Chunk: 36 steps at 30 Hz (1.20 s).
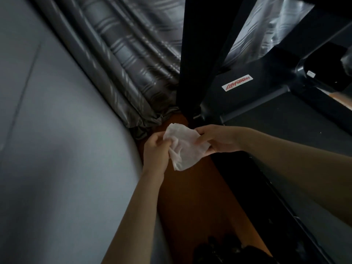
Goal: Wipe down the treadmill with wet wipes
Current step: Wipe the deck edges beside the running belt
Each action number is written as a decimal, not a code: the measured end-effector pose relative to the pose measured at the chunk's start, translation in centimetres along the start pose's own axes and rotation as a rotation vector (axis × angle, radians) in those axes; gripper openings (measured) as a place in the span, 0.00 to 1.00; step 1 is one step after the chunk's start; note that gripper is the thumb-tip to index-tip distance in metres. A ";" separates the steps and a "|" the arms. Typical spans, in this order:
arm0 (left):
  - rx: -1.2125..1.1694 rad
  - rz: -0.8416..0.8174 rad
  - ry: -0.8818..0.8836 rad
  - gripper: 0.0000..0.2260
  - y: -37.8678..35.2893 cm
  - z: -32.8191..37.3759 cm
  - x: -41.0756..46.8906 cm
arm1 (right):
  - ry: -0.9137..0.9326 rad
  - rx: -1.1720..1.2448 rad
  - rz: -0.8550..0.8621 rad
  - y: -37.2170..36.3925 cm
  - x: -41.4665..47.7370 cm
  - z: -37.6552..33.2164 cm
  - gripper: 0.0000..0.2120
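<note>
A white sticker [237,83] on the dark treadmill [219,100] carries red slanted letters, probably "LifeFitness" — blur softens them. The wipe [185,147] is white, thin and crumpled, held in the air over the brown wooden floor [190,191] beside the treadmill. The left hand [155,149] bunches one edge in its grip; the right hand [219,139] pinches the opposite edge — thumb on top.

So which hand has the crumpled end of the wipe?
The left hand: it grips the wet wipe where it is bunched; the right hand pinches a flatter edge.
</note>
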<state>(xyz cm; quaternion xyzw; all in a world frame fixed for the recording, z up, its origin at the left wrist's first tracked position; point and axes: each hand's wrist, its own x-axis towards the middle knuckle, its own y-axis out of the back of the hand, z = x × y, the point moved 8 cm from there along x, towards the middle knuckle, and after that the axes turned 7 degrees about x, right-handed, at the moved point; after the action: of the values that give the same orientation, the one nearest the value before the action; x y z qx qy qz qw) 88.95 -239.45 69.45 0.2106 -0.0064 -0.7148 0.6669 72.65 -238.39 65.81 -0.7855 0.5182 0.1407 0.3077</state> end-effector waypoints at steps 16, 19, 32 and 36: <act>0.167 -0.273 0.148 0.09 -5.3 -13.2 14.0 | 0.093 0.410 0.439 9.6 11.3 9.9 0.21; 0.233 -0.254 0.137 0.07 -6.1 -15.9 15.7 | 0.031 0.464 0.518 10.9 12.4 13.1 0.23; 0.135 -0.274 0.126 0.07 -14.4 -23.9 21.5 | 0.051 0.483 0.623 19.2 17.7 19.2 0.10; 0.184 -0.167 0.140 0.06 -15.8 -25.8 23.0 | 0.070 0.488 0.600 21.4 19.0 20.6 0.14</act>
<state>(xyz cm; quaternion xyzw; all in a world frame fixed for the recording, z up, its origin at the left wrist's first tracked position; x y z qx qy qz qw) 81.46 -252.70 34.62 0.3200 -0.0079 -0.7478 0.5816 63.44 -245.07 32.46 -0.5072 0.7533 0.0701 0.4127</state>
